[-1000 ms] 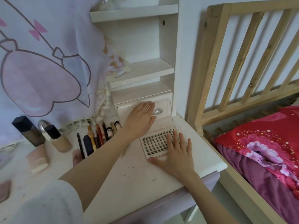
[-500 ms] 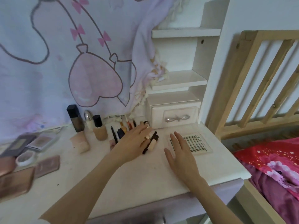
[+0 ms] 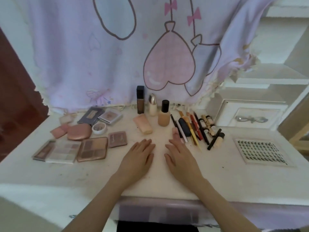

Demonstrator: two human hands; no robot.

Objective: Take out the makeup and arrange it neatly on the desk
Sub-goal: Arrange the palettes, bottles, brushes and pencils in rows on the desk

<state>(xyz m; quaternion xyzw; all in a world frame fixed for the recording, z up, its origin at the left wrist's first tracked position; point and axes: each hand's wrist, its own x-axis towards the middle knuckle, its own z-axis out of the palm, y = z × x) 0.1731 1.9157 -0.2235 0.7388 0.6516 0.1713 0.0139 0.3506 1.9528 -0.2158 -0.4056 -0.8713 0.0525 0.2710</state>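
Palms down, my left hand (image 3: 137, 160) and right hand (image 3: 181, 158) lie flat on the desk (image 3: 225, 180), fingers straight, holding nothing. Eyeshadow palettes (image 3: 92, 149) sit left of my left hand; pencils and brushes (image 3: 192, 127) fan beside my right fingertips, the lash tray (image 3: 260, 150) farther right.

A pale lilac cloth (image 3: 103, 52) printed with pink heart balloons is hanging across the wall behind the white surface (image 3: 217, 178), while white shelves (image 3: 274, 77) over a small drawer (image 3: 250, 118) are standing at the right and soft daylight is falling evenly.
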